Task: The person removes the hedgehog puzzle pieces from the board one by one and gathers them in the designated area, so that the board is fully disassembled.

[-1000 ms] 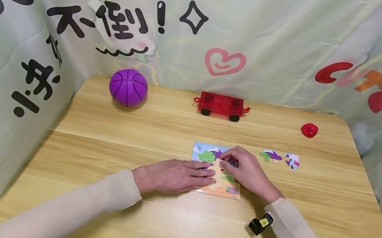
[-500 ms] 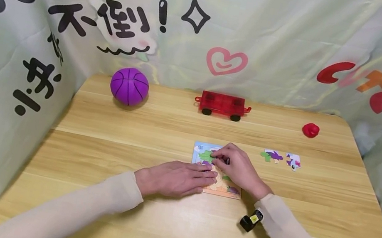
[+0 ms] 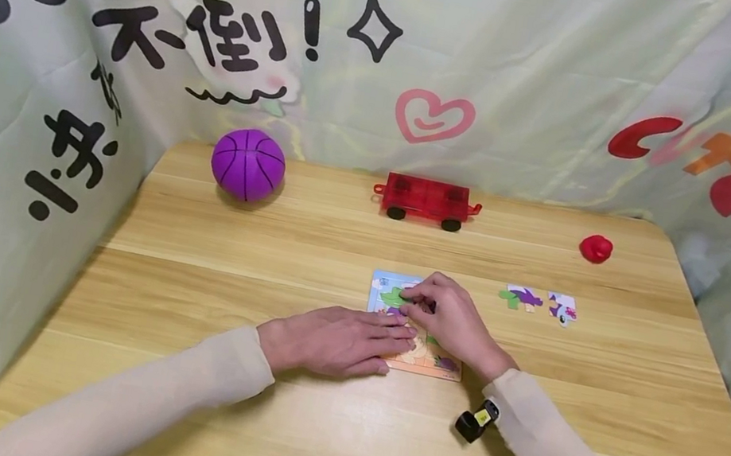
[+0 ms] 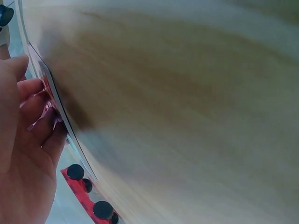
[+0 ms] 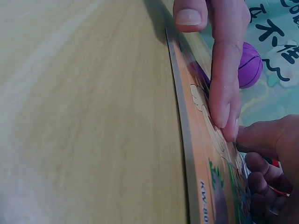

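Note:
My left hand lies with fingers extended on a cartoon jigsaw puzzle board, pressing near its left and middle. At the board's upper part, my right hand has curled fingers, with thumb and forefinger pinching at a puzzle piece largely hidden by the fingertips. A printed green shape shows just left of those fingertips. In the right wrist view, the right thumb is close to the left fingertips over the board. Two loose puzzle pieces, one purple and green, one with a pony's eye, lie right of the board.
At the table's back edge stand a purple ball and a red toy wagon. A small red toy sits at the back right. Behind the wooden table hangs a printed cloth.
My right hand has moved left across the top of the board, its fingertips now nearer the green shape. The left hand stays in nearly the same place.

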{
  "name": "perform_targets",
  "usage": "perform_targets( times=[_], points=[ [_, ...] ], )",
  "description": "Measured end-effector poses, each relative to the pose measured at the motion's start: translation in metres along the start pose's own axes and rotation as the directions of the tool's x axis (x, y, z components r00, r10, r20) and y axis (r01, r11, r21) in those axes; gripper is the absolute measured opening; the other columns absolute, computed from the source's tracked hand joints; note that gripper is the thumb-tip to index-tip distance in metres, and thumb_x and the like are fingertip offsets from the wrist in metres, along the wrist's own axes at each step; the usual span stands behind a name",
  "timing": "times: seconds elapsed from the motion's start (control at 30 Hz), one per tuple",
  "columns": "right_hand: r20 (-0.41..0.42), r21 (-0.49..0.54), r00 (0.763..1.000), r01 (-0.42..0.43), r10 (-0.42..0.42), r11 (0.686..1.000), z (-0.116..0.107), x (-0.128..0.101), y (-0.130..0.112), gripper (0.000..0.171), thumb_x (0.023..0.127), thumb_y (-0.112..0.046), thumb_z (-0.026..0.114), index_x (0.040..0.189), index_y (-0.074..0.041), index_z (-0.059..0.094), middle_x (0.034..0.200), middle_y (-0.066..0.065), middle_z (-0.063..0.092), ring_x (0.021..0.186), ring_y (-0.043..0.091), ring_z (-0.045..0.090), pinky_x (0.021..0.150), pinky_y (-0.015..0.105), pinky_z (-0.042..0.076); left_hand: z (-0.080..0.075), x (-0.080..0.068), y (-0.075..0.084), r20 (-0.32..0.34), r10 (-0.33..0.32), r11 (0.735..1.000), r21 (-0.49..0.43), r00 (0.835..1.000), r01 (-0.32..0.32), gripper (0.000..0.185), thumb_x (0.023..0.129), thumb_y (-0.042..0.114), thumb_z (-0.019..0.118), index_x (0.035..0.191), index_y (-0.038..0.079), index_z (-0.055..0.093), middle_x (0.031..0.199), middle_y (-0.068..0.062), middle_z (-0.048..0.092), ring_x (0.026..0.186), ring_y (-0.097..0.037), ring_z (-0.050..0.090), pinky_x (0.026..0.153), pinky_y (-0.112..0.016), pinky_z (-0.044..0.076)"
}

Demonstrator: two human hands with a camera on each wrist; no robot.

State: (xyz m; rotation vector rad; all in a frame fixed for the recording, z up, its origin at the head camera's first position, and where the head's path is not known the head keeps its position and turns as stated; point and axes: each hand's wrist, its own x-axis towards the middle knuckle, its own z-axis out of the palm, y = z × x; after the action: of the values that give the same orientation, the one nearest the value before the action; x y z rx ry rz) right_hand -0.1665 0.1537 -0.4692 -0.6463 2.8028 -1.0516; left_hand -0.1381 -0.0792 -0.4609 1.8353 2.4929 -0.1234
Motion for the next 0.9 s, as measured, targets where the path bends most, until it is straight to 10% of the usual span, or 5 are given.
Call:
perform_targets(
  times=[0.9],
  points=[
    [-0.025,0.103,0.999,0.027,-0.024,0.994,0.0025,0.0037,0.0032,0.013,0.092,-0.016,0.074,0.104,-0.014,0.07,0.095,-0.003,0.062,0.081,0.012,0.057,0.069,0.024,0.052,0.0015,-0.0003,-0.0002,-0.027,0.001,1.0,-0.012,1.0,-0.002,0.058,0.109,0.044,0.033,0.156,0.011,0.034,0.163,-0.001,0.032,0.151,-0.018,0.026,0.124,-0.031,0.022]
  ],
)
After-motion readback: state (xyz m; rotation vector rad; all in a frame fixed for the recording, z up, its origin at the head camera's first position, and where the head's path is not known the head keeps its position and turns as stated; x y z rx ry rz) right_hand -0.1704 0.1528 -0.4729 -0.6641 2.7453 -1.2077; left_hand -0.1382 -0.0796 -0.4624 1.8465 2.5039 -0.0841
